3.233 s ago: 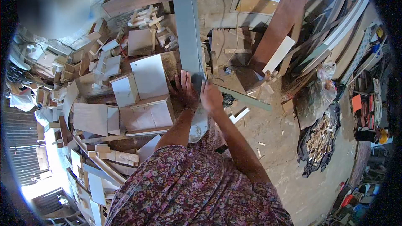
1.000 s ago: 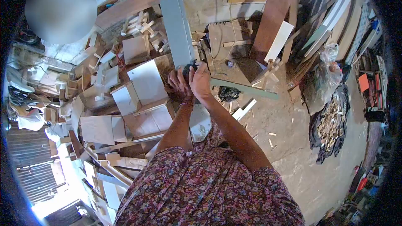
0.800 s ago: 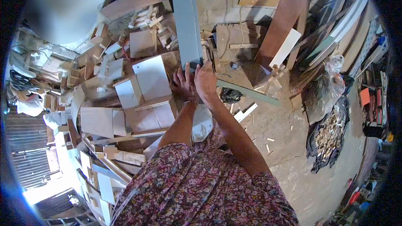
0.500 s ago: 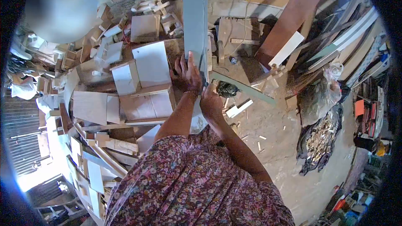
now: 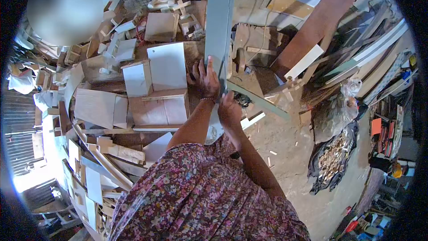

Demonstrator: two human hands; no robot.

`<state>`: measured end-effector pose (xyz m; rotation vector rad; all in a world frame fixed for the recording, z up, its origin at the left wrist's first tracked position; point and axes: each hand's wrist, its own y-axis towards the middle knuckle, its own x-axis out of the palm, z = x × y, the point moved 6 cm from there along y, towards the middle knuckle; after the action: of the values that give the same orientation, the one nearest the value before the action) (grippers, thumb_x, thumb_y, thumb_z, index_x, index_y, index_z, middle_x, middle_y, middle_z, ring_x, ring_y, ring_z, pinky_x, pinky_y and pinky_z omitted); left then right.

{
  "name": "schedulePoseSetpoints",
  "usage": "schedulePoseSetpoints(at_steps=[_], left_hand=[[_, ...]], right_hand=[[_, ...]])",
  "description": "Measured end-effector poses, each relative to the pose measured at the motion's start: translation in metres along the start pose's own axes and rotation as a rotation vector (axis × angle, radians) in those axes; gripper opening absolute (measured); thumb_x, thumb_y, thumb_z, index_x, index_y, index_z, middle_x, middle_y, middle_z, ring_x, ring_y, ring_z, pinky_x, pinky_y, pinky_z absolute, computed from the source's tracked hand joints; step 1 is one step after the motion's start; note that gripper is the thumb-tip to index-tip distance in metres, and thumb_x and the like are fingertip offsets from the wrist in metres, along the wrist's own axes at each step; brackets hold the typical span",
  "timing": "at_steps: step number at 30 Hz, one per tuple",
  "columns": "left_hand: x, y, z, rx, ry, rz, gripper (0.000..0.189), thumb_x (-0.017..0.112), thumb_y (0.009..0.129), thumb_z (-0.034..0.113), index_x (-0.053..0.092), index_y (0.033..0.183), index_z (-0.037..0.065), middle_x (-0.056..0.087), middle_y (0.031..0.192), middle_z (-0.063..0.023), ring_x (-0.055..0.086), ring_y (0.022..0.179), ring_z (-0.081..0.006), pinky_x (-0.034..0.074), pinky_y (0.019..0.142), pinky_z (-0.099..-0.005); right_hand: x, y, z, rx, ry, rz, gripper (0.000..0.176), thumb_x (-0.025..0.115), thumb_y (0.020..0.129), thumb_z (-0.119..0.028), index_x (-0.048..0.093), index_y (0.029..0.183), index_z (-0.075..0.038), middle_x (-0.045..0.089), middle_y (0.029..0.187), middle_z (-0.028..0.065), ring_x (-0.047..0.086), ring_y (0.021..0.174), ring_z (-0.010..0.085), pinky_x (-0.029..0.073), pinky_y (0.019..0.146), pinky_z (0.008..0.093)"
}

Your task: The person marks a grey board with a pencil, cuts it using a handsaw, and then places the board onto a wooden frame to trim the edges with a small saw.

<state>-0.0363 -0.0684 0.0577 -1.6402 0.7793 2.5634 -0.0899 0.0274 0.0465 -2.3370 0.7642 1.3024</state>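
Note:
A long grey-green board runs away from my body, with a narrow dark line along its right side. My left hand rests on the board's left part, fingers stretched out and apart. Close beside it, my right hand is closed at the board's right edge. A small dark tip shows at its fingers, but what it grips is mostly hidden. Beyond the right hand, a narrow green strip slants down to the right. A dark crumpled bundle is partly covered by this strip.
Left of the board stand pale wooden boxes and a white panel. On the right lean a reddish-brown plank and several long strips. A black plastic sheet with wood scraps lies on the floor.
The view has turned slightly, so the board and both hands appear a little farther right. Both hands keep nearly the same place on the board.

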Motion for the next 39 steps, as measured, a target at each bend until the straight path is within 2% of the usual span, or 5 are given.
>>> schedulePoseSetpoints(at_steps=[9, 15, 24, 32, 39], left_hand=[[-0.002, 0.002, -0.001, 0.072, -0.068, 0.076, 0.050, 0.046, 0.076, 0.032, 0.032, 0.122, 0.021, 0.042, 0.114, -0.0086, 0.035, 0.109, -0.0278, 0.023, 0.087, -0.0502], [0.015, -0.001, -0.007, 0.088, 0.017, 0.060, 0.047, 0.046, 0.076, 0.031, 0.036, 0.120, 0.018, 0.045, 0.111, -0.0090, 0.038, 0.105, -0.0294, 0.025, 0.086, -0.0500], [0.021, -0.001, -0.012, 0.083, 0.004, 0.095, 0.043, 0.040, 0.078, 0.033, 0.037, 0.119, 0.020, 0.044, 0.111, -0.0055, 0.036, 0.108, -0.0227, 0.023, 0.083, -0.0499], [0.015, -0.002, -0.004, 0.012, -0.036, 0.085, 0.048, 0.049, 0.074, 0.020, 0.036, 0.120, 0.017, 0.041, 0.114, -0.0086, 0.034, 0.107, -0.0299, 0.020, 0.087, -0.0499], [0.026, -0.001, -0.012, 0.106, 0.072, 0.053, 0.051, 0.050, 0.073, 0.032, 0.034, 0.121, 0.021, 0.042, 0.114, -0.0068, 0.039, 0.104, -0.0274, 0.024, 0.085, -0.0496]], right_hand=[[-0.016, 0.065, -0.025, -0.016, -0.055, 0.156, 0.027, 0.037, 0.082, -0.025, 0.046, 0.083, 0.000, 0.053, 0.057, 0.0210, 0.056, 0.054, 0.0344, 0.046, 0.048, 0.0418], [-0.013, 0.008, -0.007, 0.022, 0.029, 0.021, 0.026, 0.036, 0.082, -0.026, 0.044, 0.085, -0.001, 0.053, 0.058, 0.0214, 0.055, 0.054, 0.0369, 0.045, 0.048, 0.0445], [-0.019, 0.066, -0.024, -0.023, 0.082, 0.107, 0.026, 0.037, 0.082, -0.026, 0.045, 0.086, -0.002, 0.054, 0.061, 0.0219, 0.055, 0.057, 0.0370, 0.044, 0.051, 0.0464], [-0.002, 0.004, 0.006, 0.085, 0.014, -0.133, 0.028, 0.035, 0.083, -0.027, 0.045, 0.088, -0.002, 0.055, 0.063, 0.0230, 0.054, 0.059, 0.0397, 0.043, 0.054, 0.0477], [-0.015, 0.072, -0.022, -0.001, 0.128, 0.075, 0.031, 0.032, 0.083, -0.030, 0.044, 0.087, -0.001, 0.054, 0.063, 0.0242, 0.054, 0.060, 0.0396, 0.043, 0.054, 0.0476]])
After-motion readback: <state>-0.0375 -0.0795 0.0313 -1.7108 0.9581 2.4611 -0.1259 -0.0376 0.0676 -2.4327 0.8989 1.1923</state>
